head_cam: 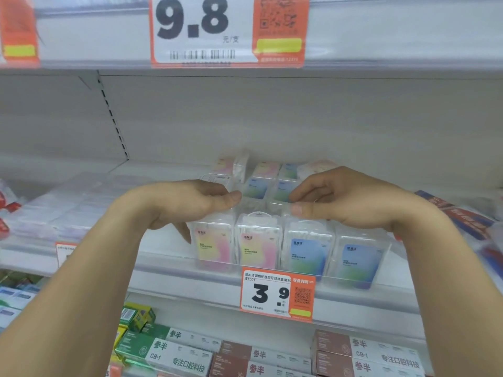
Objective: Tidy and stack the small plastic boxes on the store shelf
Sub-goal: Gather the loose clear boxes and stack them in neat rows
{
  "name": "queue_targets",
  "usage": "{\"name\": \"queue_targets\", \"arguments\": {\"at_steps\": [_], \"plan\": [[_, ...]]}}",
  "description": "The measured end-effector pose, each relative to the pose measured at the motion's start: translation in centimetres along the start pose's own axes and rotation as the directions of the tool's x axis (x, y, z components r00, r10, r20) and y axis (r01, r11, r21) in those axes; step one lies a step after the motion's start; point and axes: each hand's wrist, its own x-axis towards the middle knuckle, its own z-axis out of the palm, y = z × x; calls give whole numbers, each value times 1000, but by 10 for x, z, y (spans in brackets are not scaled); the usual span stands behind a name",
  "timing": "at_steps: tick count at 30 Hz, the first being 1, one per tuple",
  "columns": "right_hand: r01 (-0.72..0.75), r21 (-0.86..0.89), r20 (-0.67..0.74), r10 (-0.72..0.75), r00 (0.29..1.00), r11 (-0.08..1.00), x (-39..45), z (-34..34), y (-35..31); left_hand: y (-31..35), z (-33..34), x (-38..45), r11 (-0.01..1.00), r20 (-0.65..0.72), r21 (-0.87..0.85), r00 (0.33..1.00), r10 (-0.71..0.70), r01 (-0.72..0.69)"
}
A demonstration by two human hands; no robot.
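Hands over the boxes at the shelf's front edge: left hand [201, 198] pinching a clear box [226, 180] in the second row, right hand [340, 197] pinching box tops [307, 221] near the front row [258, 240]. Fingers curled, clamped on plastic. Risk: slick upright boxes toppling off the front edge [353, 281] if nudged forward.

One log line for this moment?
left hand: grips clear box | right hand: pinches clear box | front row: four boxes upright
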Motion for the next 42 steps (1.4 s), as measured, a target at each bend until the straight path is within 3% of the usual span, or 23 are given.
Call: {"name": "queue_targets", "arguments": {"at_steps": [4,15,17,20,24,27,29,33,35,39,42], "plan": [[-31,-50,66,35,997,998,0,-1,5,-2,-1,-1,996,37,41,997,-74,73],[-43,-14,123,44,991,999,-4,-4,7,2,2,-1,996,67,78,996,-53,48],[-57,4,100,57,993,998,-6,-5,4,3,2,-2,993,34,109,998,-53,49],[-111,31,-64,113,992,993,-5,-15,0,5,-2,-1,988,-114,154,993,30,-13],[-144,-330,-283,48,958,933,40,-38,15,5,-9,7,971,-359,38,903,235,-237],[-101,-490,-159,25,987,866,83,-38,41,13,-9,20,954,-424,48,859,286,-295],[-110,-527,-70,86,994,843,102,-32,55,21,-8,28,955,-397,81,870,293,-284],[-162,-662,-171,63,983,732,115,-28,68,40,-15,51,935,-284,317,926,251,-156],[-124,-695,-142,34,989,708,110,-27,68,49,-21,67,929,-220,361,961,171,-83],[14,-593,-124,-109,986,805,95,-25,67,59,-24,99,914,-90,407,996,29,10],[152,-351,-283,-260,923,924,78,-23,62,64,-17,120,875,-35,482,999,-39,51]]}}
